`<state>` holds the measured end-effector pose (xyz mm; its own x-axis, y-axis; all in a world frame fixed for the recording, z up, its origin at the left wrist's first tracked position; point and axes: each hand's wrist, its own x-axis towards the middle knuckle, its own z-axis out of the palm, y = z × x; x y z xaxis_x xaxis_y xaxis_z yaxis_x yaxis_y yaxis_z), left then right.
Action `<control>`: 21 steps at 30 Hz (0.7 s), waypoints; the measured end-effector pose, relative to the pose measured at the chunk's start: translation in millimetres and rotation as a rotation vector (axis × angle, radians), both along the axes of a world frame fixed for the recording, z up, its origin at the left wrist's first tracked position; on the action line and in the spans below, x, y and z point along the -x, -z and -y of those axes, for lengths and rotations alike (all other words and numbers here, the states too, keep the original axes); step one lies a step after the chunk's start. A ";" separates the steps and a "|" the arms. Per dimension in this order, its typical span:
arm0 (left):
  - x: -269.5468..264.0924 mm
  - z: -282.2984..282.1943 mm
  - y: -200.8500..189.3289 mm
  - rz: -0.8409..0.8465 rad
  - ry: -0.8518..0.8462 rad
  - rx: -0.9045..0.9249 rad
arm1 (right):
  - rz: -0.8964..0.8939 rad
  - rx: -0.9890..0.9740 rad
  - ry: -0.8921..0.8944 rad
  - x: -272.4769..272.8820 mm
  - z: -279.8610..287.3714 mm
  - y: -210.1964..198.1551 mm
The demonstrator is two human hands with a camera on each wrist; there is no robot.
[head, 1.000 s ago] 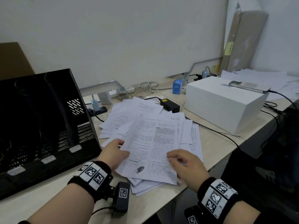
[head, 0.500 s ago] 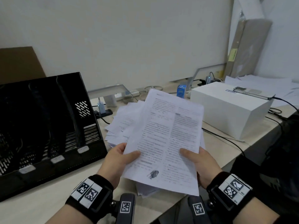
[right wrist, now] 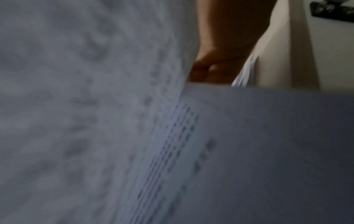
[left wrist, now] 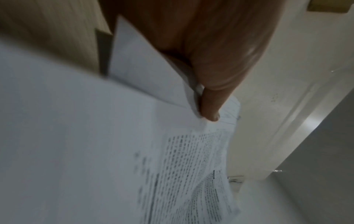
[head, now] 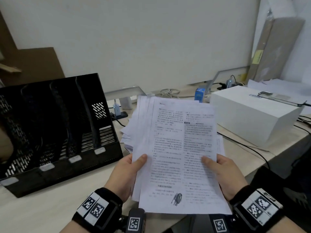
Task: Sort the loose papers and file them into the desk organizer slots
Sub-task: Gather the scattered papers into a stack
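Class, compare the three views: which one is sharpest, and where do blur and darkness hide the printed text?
Head view: sharpest, evenly lit, text lines on the held papers visible; organizer dark. Left wrist view: print motion-blurred, thumb clear. Right wrist view: dim, heavily blurred.

Matt white printed papers, a black perforated plastic organizer with a slight sheen, a pale wood-grain desk.

Left hand and right hand raised, thumbs forward, each grip closed.
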<state>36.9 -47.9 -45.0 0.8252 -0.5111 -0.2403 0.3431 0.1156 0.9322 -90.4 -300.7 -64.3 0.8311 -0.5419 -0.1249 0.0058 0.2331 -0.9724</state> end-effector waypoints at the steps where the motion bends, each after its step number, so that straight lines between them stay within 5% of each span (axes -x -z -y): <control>1: 1.0 0.0 -1.0 0.006 -0.009 0.006 | -0.003 0.003 0.025 1.0 1.8 0.0; 9: 6.0 -0.6 -4.6 0.102 -0.046 0.033 | 0.211 -0.272 0.139 7.5 5.3 3.8; 14: 9.2 -2.3 -5.4 0.143 -0.035 0.020 | 0.137 -0.219 -0.043 8.0 0.8 6.6; 21: 6.7 -4.6 -3.4 0.138 -0.102 0.004 | 0.196 -0.288 0.091 10.9 0.9 9.6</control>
